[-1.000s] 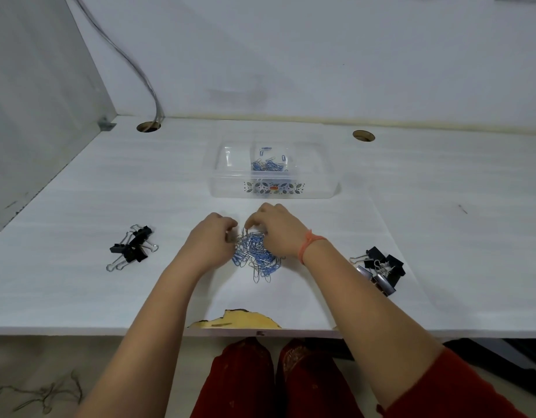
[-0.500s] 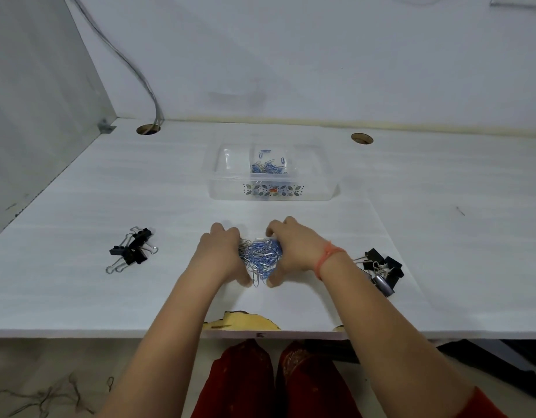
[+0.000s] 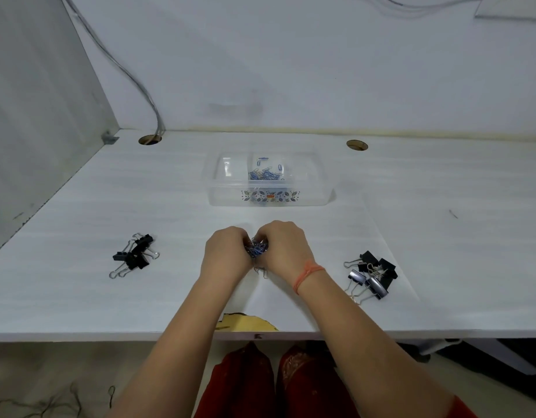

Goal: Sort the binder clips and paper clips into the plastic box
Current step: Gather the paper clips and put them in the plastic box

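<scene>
As they cup one bunch of blue paper clips [image 3: 257, 248] between curled fingers, the left hand [image 3: 227, 251] and right hand [image 3: 286, 248] sit just in front of the plastic box [image 3: 269, 202], likely to carry the lot over whole. One heap [image 3: 265, 174] already lies inside the box; two binder clip clusters, too tangled to count, wait nearer than the box, one to its left [image 3: 133, 255], one to its right [image 3: 370, 274]

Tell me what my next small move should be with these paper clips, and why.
Probably lift the paper clips forward to the plastic box and drop them where blue clips already lie: the left hand and right hand cup the gathered bunch between them.
</scene>
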